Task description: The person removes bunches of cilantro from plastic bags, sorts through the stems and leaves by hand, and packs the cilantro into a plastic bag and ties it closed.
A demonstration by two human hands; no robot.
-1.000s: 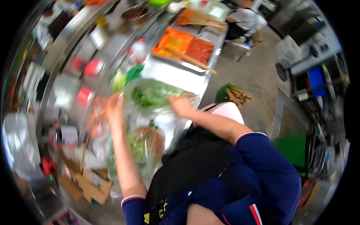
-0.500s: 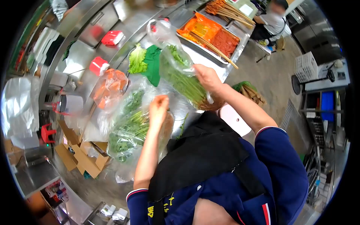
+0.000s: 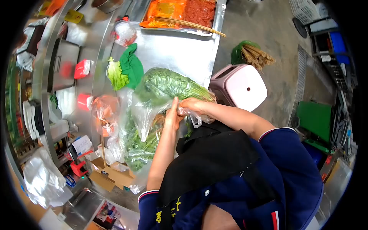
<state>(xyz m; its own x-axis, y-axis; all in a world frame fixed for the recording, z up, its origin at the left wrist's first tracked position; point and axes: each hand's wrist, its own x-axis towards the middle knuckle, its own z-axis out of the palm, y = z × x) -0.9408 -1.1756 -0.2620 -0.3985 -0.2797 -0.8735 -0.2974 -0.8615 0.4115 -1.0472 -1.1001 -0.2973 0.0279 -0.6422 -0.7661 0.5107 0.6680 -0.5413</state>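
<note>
A clear plastic bag of leafy greens with stems (image 3: 172,85) lies on the steel table in front of me, leaves to the left and stems to the right. My right hand (image 3: 194,105) is closed on gathered plastic at the bag's near side, below the stems. Close beside it, my left hand (image 3: 173,115) pinches the same plastic, its fingertips partly hidden. Under my left forearm a second plastic bag of greens (image 3: 140,147) rests at the table's near left.
Past the bags lie a green cloth (image 3: 131,67) and a lettuce leaf (image 3: 116,74). A tray of red meat (image 3: 199,13) with skewers stands at the far end. To the right are a pink stool (image 3: 245,86) and a green basket of sticks (image 3: 238,53).
The bag of greens, held raised by my right hand before, now lies lower with its leaves turned left. My left hand has come across to the bag beside my right. The view has shifted.
</note>
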